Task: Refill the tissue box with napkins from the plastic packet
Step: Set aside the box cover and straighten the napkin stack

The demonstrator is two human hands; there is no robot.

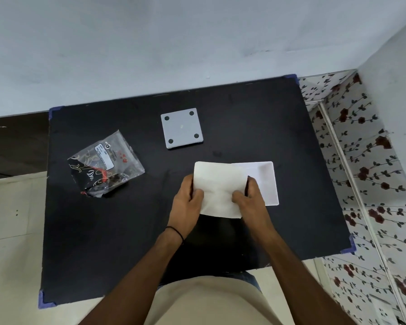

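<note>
A stack of white napkins (pixel 217 187) is held above the black table between both hands. My left hand (pixel 185 200) grips its left edge and my right hand (pixel 250 199) grips its right edge. Behind and to the right of the napkins lies the white open tissue box (pixel 266 179), partly hidden by them. The box's square white lid (pixel 182 127), with a dark dot in each corner, lies farther back on the table. The clear plastic packet (pixel 104 164), crumpled with black and red print, lies at the left.
The black table (pixel 103 242) has blue tape on its corners and stands against a pale wall. A floral-patterned surface (pixel 366 184) runs along the right side. Pale floor tiles show at the left.
</note>
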